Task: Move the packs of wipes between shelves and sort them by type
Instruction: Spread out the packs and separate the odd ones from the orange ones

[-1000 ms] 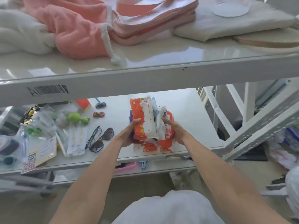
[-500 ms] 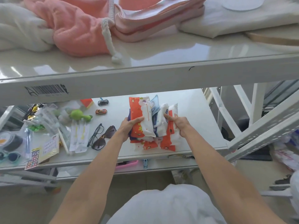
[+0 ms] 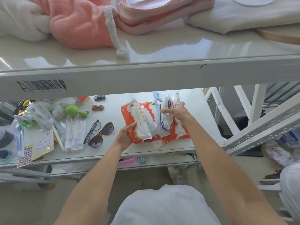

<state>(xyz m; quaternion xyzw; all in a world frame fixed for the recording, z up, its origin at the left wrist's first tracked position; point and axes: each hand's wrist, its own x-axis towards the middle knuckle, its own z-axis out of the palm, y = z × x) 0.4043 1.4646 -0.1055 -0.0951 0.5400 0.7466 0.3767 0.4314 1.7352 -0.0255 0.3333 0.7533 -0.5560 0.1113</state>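
Several packs of wipes lie fanned out on the right part of the lower white shelf [image 3: 191, 148]. The orange-and-white packs [image 3: 140, 120] are on the left and underneath. The small white-and-blue packs [image 3: 165, 117] lean on the right. My left hand [image 3: 125, 136] grips the near left edge of an orange-and-white pack. My right hand [image 3: 176, 112] pinches a white-and-blue pack from the right side, with its fingers around the pack's upper part. Some packs at the bottom of the pile are partly hidden.
The upper shelf [image 3: 146, 77] crosses the view above the hands, with pink and white towels [image 3: 78, 28] on it. Left of the wipes lie sunglasses [image 3: 101, 133], clear glasses, two toy cars [image 3: 97, 107], a green toy [image 3: 73, 110] and packets. A slanted white frame [image 3: 259, 127] stands at the right.
The bundle that both hands held upright has been lowered and spread out on the shelf. My right hand has moved up onto a white-and-blue pack; my left hand has slid to the near left corner.
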